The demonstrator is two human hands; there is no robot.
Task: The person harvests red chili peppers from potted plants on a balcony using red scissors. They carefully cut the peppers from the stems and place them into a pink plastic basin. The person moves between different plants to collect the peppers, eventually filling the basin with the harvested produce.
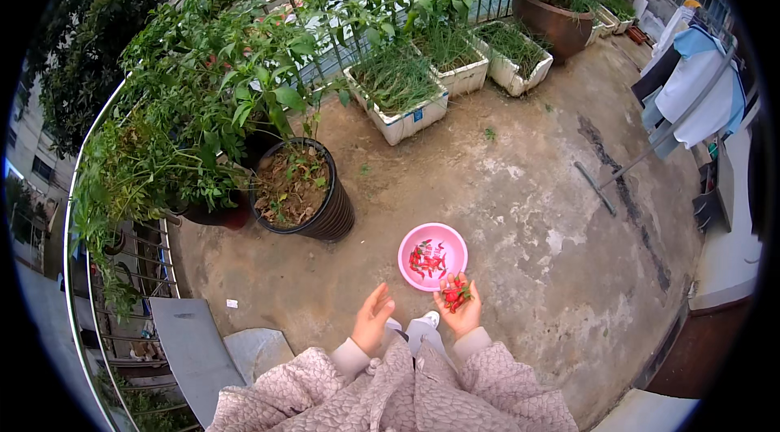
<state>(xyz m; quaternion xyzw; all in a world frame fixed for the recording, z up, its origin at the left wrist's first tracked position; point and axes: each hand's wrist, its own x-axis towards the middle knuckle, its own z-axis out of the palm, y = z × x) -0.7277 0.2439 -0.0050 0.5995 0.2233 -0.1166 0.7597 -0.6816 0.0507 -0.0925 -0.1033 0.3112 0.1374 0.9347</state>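
Several small red chili peppers (456,294) with green stems rest in the cupped palm of my right hand (468,314). Its fingertips are by the near rim of a pink plastic basin (458,241), though I cannot tell if they touch it. More red chilies (426,260) lie scattered over the basin's bottom. To the left, my left hand (370,319) is raised with its fingers apart and nothing in it. The basin is on the concrete floor, just beyond my feet.
A ribbed black pot (334,213) of soil stands ahead left, beside leafy pepper plants (244,66) along a metal railing (91,127). White foam planters (420,118) and a large brown clay pot (557,24) are farther off. A clothes rack (634,158) with laundry stands right; grey boards (189,353) lean left.
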